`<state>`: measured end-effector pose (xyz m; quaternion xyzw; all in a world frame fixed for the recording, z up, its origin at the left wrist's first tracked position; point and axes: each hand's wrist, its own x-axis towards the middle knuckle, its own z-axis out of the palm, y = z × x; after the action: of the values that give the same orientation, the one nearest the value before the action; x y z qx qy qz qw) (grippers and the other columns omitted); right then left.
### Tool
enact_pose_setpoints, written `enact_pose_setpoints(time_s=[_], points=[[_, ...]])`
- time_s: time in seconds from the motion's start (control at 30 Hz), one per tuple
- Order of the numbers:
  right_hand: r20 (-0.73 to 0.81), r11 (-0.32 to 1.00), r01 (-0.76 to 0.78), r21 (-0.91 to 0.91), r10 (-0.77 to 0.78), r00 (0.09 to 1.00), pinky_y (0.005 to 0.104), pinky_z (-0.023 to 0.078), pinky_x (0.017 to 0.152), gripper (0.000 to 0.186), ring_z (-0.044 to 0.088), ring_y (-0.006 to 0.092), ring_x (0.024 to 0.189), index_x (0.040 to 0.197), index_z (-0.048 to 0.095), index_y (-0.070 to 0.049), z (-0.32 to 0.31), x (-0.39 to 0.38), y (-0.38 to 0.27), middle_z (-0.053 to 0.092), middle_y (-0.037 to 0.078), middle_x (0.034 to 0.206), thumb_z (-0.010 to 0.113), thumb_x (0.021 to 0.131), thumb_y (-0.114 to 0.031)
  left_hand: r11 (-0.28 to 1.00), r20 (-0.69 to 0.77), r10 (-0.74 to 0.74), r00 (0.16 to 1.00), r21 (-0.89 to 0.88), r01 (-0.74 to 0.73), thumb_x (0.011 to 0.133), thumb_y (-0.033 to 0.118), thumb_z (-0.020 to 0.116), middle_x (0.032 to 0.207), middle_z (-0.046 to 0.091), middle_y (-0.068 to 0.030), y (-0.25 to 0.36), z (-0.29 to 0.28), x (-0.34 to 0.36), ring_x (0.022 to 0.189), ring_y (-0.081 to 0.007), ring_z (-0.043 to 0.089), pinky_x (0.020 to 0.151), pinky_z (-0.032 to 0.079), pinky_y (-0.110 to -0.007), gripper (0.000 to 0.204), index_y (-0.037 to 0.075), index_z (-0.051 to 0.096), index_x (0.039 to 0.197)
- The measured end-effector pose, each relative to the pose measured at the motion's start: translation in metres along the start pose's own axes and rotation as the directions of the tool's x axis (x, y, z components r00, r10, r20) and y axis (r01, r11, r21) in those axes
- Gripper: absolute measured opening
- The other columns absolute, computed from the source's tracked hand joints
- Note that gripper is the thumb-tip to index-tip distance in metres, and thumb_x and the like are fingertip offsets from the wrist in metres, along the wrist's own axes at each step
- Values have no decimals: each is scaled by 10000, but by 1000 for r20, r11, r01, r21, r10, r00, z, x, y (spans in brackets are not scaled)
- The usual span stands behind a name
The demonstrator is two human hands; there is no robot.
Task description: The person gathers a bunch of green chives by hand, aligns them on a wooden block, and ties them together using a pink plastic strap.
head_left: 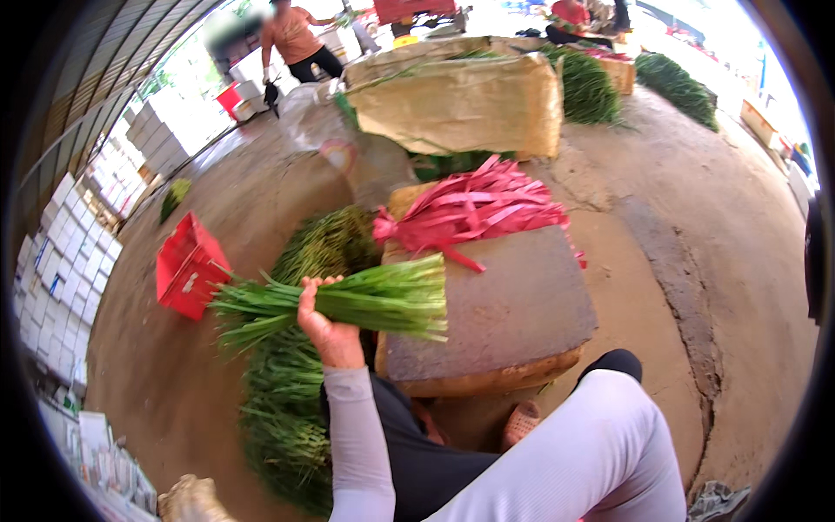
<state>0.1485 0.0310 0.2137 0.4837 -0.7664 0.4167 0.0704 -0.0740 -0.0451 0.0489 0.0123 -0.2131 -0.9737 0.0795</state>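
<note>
My left hand (327, 320) is closed around a bunch of long green stalks (383, 297), held sideways at the left side of a low block. Its even ends point right, over the block's flat dark top (496, 304); the looser ends fan out left. Red flat ties (487, 204) lie in a tangled bundle across the far part of the block. Left of the block and below the bunch, a long heap of green stalks (287, 400) lies on the ground. Only my bent right arm in its grey sleeve (583, 444) shows at the lower right; the hand is out of view.
A red plastic basket (190, 270) sits left of the heap. Beyond the block stands a large bale covered in brown sheeting (461, 104), beside more green piles (587, 87). White boxes (65, 270) are stacked at left. A person in orange (291, 39) stands far back.
</note>
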Motion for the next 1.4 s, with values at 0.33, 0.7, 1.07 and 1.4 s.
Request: enact_pose_setpoints(time_s=[0.33,0.7,1.07,1.4], points=[[340,992,-36,-119,75,938,386,566,682,228,676,314,751,979,617,28,-12,-1,-18,649,192,806,570,787,-86,997,-194,-55,979,-55,45,861,159,624,872,660,-76,23,-12,3,867,-244,633,833,536,-440,77,82,614,858],[-620,679,-730,78,607,498,419,525,779,290,662,358,852,1092,607,-90,-66,-101,156,677,163,991,628,851,-250,1000,76,-29,997,6,29,882,115,581,839,664,-98,29,-20,-6,832,-246,635,938,492,-456,122,35,609,969],[-561,611,-241,754,790,247,255,492,650,83,569,103,667,908,639,-12,-54,-172,182,611,23,749,587,890,-73,995,180,-66,982,-60,78,863,73,569,802,621,-29,27,-15,-12,778,-194,594,996,435,-440,248,22,565,1106],[-450,539,-454,709,842,297,307,478,892,356,641,223,999,1153,618,14,17,-123,161,652,144,1085,640,884,-216,997,326,-59,944,-34,74,865,65,563,888,621,-20,14,-3,-24,873,-192,589,1071,373,-487,264,58,601,1126]])
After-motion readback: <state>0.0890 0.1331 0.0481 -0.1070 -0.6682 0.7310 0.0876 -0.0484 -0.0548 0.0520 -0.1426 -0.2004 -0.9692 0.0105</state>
